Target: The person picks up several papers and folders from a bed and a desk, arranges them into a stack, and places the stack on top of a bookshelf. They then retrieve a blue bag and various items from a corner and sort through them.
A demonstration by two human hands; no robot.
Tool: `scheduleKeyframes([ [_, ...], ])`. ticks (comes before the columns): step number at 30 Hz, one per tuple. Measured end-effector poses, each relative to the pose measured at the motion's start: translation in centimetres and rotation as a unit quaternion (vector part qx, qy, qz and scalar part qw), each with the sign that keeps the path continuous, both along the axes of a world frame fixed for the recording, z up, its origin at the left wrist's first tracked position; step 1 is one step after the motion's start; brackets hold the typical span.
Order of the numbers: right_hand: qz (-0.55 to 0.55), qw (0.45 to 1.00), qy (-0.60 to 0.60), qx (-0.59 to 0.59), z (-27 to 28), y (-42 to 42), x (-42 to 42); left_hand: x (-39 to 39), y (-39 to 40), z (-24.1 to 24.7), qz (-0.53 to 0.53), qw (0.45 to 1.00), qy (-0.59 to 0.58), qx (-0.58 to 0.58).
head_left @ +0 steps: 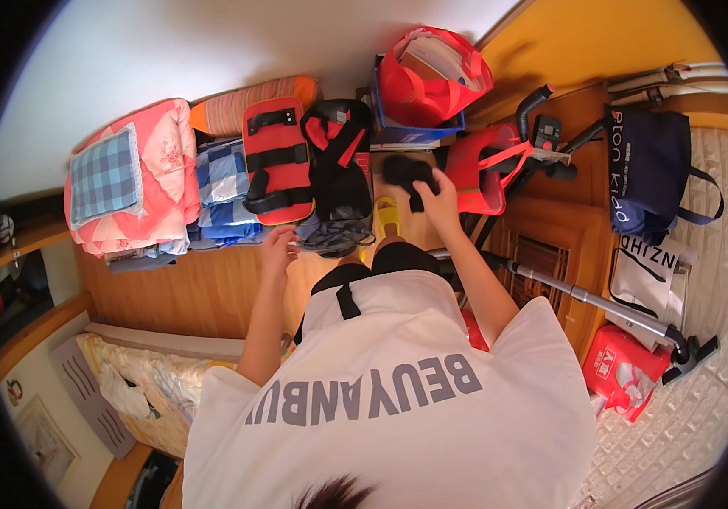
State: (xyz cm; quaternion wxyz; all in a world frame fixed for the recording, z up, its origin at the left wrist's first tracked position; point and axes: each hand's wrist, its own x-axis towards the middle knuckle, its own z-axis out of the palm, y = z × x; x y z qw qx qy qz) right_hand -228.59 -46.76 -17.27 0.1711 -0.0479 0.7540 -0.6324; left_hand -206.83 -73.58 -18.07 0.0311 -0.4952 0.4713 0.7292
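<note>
My right hand [437, 194] is shut on a soft black item [407, 173], perhaps cloth or padding, above the floor ahead of my feet. My left hand [280, 249] is loosely curled with nothing visible in it. It is nearest to a red board-like pad [282, 141] with black straps and to a crumpled dark grey mesh bag [332, 237]. Between them and my right hand lies a black bag [345, 184] with red parts. Whether my left fingertips touch anything is hard to tell.
Folded red-pink bedding [170, 146] and blue checked cloths [221, 168] are stacked at left. A red tote [424, 89] of papers sits in a blue box [418, 135]. A red bag [482, 184] hangs at the exercise machine's handlebar [532, 105]. A metal vacuum tube [587, 296] crosses at right.
</note>
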Motion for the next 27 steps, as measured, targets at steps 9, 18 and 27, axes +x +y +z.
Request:
scheduleKeyframes([
  [9,0.166,0.837,0.420,0.308,-5.5,-2.6,-11.1,1.8,4.0,0.0,-0.079,0.992,-0.036,-0.089],
  [18,0.188,0.863,0.307,0.354,-15.8,-3.8,-15.9,3.2,9.1,-0.5,-0.112,0.983,-0.073,-0.128],
  [27,0.151,0.800,0.362,0.454,-17.4,-5.7,-15.3,4.6,12.0,-2.3,-0.150,0.954,-0.082,-0.247],
])
